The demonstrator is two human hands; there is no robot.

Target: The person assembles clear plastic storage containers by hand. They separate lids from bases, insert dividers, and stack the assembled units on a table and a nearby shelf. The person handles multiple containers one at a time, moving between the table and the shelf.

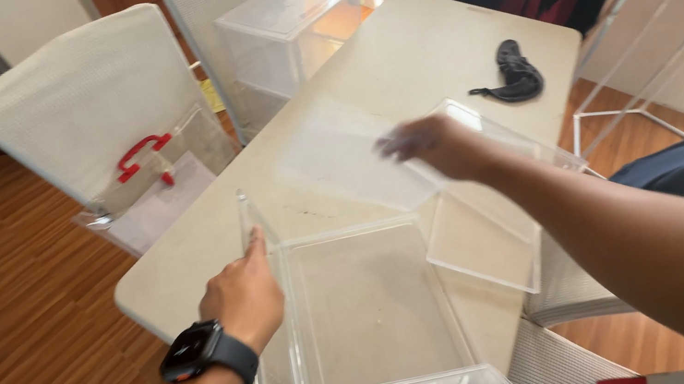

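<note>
While both hands grip | left hand (243,294): one box wall (247,227) | right hand (437,145): one clear panel (346,163)

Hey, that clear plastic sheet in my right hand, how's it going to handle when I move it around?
The clear panel looks flat and unbent while the right hand grips just one edge, so it is probably fairly stiff and light. Its glossy surface suggests it may slip between fingers. Thin and hard-edged like the clear box the left hand steadies, it could likely crack or scratch if dropped on the table.
</note>
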